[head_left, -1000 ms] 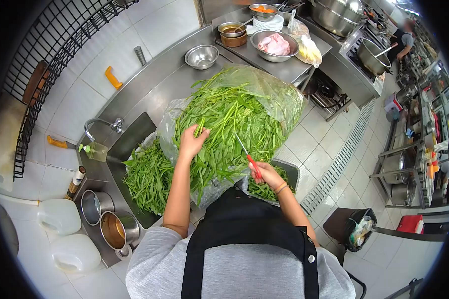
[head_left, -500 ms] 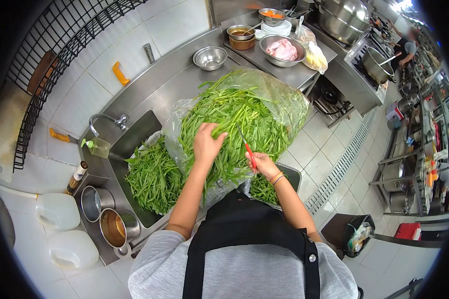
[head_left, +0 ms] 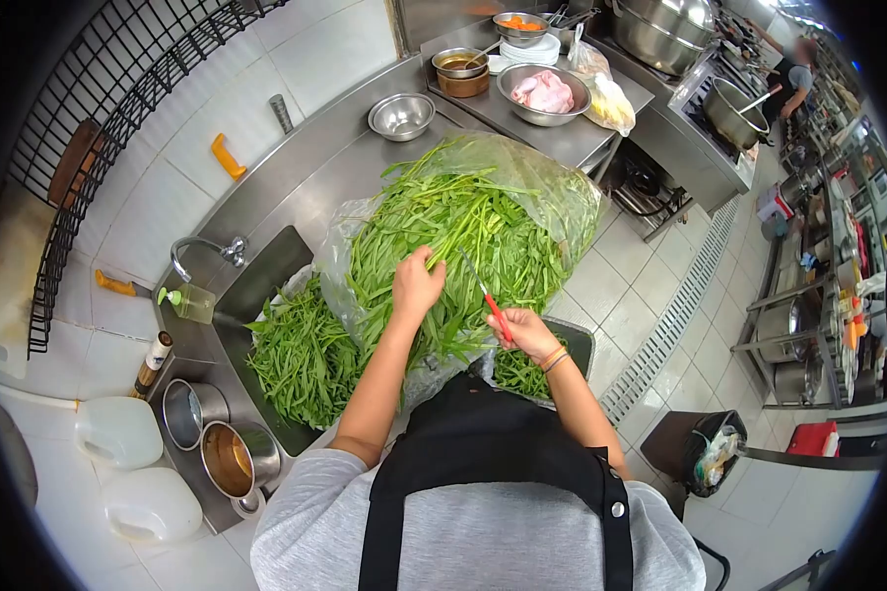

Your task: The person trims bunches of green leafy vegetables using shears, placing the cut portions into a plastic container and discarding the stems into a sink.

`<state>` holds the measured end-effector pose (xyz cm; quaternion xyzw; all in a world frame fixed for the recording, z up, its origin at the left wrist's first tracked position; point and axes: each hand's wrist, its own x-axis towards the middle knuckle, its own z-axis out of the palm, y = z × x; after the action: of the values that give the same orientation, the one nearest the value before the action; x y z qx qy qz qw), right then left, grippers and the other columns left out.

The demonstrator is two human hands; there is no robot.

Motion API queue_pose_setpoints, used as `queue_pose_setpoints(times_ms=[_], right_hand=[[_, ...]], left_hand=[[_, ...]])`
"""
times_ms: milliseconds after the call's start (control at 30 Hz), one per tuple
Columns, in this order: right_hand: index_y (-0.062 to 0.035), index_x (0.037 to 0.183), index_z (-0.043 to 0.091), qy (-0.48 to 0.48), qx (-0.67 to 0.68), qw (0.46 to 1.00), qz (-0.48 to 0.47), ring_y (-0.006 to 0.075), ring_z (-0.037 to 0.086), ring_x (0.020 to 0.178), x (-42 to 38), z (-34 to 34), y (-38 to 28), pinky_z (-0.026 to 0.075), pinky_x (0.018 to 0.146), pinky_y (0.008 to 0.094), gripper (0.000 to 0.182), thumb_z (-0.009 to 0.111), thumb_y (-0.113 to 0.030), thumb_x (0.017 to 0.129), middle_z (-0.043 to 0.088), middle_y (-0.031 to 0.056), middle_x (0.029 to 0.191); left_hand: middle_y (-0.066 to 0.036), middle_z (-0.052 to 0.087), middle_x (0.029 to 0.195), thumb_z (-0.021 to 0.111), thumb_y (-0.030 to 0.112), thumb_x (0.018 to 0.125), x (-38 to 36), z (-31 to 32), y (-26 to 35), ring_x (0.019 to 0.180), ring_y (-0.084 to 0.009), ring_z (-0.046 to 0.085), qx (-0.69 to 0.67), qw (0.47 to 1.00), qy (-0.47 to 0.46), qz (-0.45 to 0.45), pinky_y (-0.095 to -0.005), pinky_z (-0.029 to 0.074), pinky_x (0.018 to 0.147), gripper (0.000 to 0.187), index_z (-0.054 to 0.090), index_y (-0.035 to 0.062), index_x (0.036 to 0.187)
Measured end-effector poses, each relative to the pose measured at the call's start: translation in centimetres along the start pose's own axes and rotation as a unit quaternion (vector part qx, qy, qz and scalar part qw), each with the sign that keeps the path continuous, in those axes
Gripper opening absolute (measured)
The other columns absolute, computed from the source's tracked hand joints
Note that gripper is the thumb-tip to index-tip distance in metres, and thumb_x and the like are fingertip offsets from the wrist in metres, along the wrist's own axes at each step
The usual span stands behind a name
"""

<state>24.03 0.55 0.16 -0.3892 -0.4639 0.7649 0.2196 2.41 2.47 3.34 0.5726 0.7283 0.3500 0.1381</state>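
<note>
A large heap of leafy green stems lies in an opened clear plastic bag on the steel counter. My left hand is closed round some green stems at the heap's left side. To its right, my right hand grips red-handled scissors, whose blades point up and left over the heap. More greens fill the sink at the left, and a smaller lot lies in a basin below my right hand.
An empty steel bowl stands behind the heap. Raw meat sits in a steel bowl at the back. Pots and white jugs are at lower left, a bin at right. A person stands far off at upper right.
My left hand's fingers have drawn closer together on the stems. My right hand has shifted slightly right with the scissors. The whole view has shifted a little.
</note>
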Motion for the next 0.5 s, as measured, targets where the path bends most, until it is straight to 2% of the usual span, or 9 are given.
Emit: queue_pose_setpoints(times_ms=[33,67,133,200,233,300,433,500], right_hand=[[-0.0106,0.065,0.048,-0.001,0.0,1.0,-0.001,0.0054,0.041,0.045,-0.3,-0.1,0.0,0.034,0.044,0.0196,0.031,0.061,-0.031,0.085,0.046,-0.0032,0.055],[-0.0109,0.063,0.048,0.043,-0.013,0.999,-0.005,0.005,0.04,0.045,-0.7,-0.2,0.0,0.034,0.044,0.0194,0.035,0.064,-0.037,0.082,0.046,-0.0039,0.055],[-0.0114,0.061,0.047,0.11,-0.034,0.993,0.012,0.0045,0.039,0.044,-0.8,-1.0,0.3,0.033,0.043,0.0189,0.044,0.067,-0.047,0.076,0.043,-0.005,0.055],[-0.0117,0.061,0.046,0.118,-0.037,0.992,0.039,0.0046,0.039,0.043,-0.5,-1.9,0.1,0.033,0.042,0.0189,0.045,0.066,-0.049,0.076,0.043,-0.0049,0.054],[-0.012,0.061,0.045,0.128,-0.039,0.989,0.065,0.0047,0.039,0.043,-0.3,-2.2,-0.1,0.033,0.042,0.0189,0.046,0.064,-0.051,0.076,0.042,-0.0048,0.054],[-0.0123,0.059,0.044,0.125,-0.064,0.987,0.072,0.0052,0.039,0.043,0.4,-2.8,-0.3,0.033,0.041,0.0194,0.049,0.063,-0.054,0.076,0.042,-0.0044,0.053],[-0.0125,0.058,0.043,0.123,-0.125,0.98,0.09,0.0061,0.038,0.041,0.9,-3.1,-0.9,0.032,0.04,0.0199,0.052,0.065,-0.057,0.073,0.04,-0.0039,0.05],[-0.0122,0.057,0.043,0.109,-0.152,0.981,0.048,0.0058,0.037,0.04,1.0,-3.2,-0.8,0.031,0.039,0.02,0.051,0.065,-0.056,0.073,0.04,-0.004,0.049]], left_hand=[[-0.021,0.06,0.083,0.064,0.023,0.075,0.2,-0.4,0.1,0.077,-0.0385,0.058,-0.005,0.997,-0.028,-0.071,-0.0423,0.046,0.067,0.028,0.059,0.0012,0.092],[-0.022,0.061,0.085,0.062,0.027,0.077,0.3,0.0,-0.5,0.078,-0.0382,0.058,0.005,0.997,-0.029,-0.067,-0.0423,0.046,0.067,0.032,0.057,0.0014,0.096],[-0.022,0.061,0.084,0.062,0.03,0.077,0.3,1.0,-0.7,0.077,-0.0382,0.059,0.006,0.998,-0.02,-0.057,-0.0424,0.046,0.067,0.034,0.058,0.0012,0.095],[-0.02,0.062,0.078,0.063,0.04,0.076,0.2,2.0,-0.1,0.074,-0.037,0.06,0.003,0.998,-0.04,-0.039,-0.0422,0.047,0.064,0.042,0.06,0.0018,0.093],[-0.02,0.062,0.078,0.063,0.04,0.076,0.1,2.3,0.6,0.074,-0.037,0.06,0.002,0.998,-0.038,-0.039,-0.0422,0.047,0.064,0.042,0.06,0.0018,0.093],[-0.019,0.063,0.077,0.066,0.043,0.074,-0.3,3.0,2.3,0.074,-0.0349,0.061,0.078,0.991,-0.101,-0.041,-0.0414,0.049,0.064,0.045,0.062,0.0035,0.094],[-0.017,0.064,0.076,0.071,0.034,0.07,-0.6,5.3,1.5,0.073,-0.0335,0.062,0.079,0.994,-0.079,-0.006,-0.0418,0.049,0.063,0.035,0.065,0.0081,0.093],[-0.017,0.063,0.076,0.071,0.03,0.069,-1.0,5.2,1.6,0.071,-0.0331,0.062,0.079,0.993,-0.083,-0.004,-0.0416,0.049,0.062,0.03,0.065,0.0087,0.09]])
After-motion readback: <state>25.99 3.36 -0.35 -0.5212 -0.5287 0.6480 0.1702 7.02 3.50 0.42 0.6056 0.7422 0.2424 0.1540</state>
